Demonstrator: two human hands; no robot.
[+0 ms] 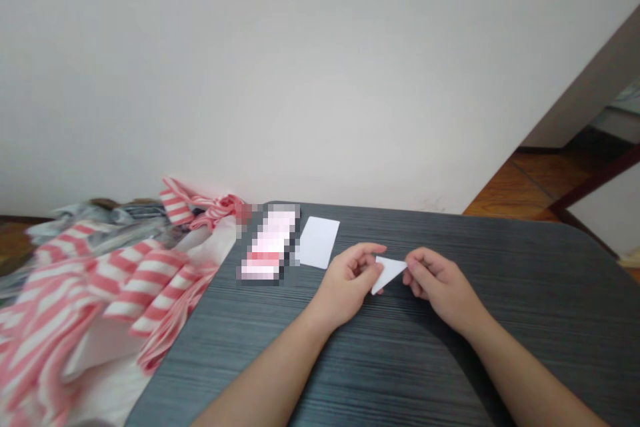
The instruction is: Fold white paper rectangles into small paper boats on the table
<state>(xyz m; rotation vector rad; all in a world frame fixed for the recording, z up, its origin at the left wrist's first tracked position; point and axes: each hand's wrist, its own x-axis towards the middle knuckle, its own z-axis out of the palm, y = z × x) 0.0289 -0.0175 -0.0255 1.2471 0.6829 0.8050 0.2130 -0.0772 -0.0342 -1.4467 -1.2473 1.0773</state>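
Note:
Between my two hands is a small white piece of folded paper (389,272), triangular in outline, held above the dark table. My left hand (353,280) pinches its left side between thumb and fingers, with the index finger stretched out over the top. At the paper's right-hand point, the thumb and index finger of my right hand (433,280) are closed on the tip. A flat white rectangle of paper (319,242) lies on the table just beyond my left hand.
A blurred-out phone-like object (269,243) lies at the left of the dark wood-grain table (525,280). Red-and-white striped cloth (145,287) is heaped past the table's left edge. A pale wall (320,80) rises behind, with wooden floor (520,180) at the right.

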